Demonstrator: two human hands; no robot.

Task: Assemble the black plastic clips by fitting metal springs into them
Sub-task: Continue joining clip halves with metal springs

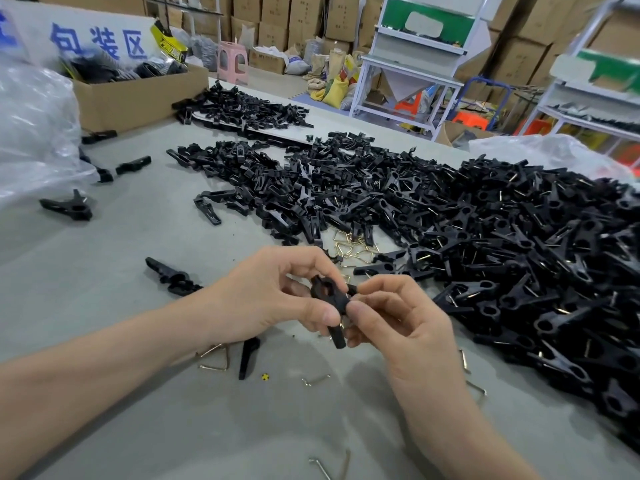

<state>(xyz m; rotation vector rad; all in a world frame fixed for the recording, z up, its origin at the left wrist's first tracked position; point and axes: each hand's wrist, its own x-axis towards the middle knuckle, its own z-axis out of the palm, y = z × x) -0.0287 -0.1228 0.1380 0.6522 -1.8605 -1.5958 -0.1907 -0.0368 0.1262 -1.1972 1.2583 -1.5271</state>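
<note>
Loose metal spring (330,466) on grey table (173,427), nearest edge. Left hand (273,292) and right hand (398,317): fingers curled, both pinching one black clip (329,294) above table. Beyond: clip pile (485,237). Far left, cardboard box (138,98) holds black parts (104,72).

A white banner (86,36) at the far left, behind an open cardboard box (138,95), carries large blue Chinese characters reading 包装区. Part of another blue character is cut off at its left edge. Lettering on a yellow-and-black pack (169,43) beside it is too blurred to read, and print on the far stacked cartons (277,12) is too small.
</note>
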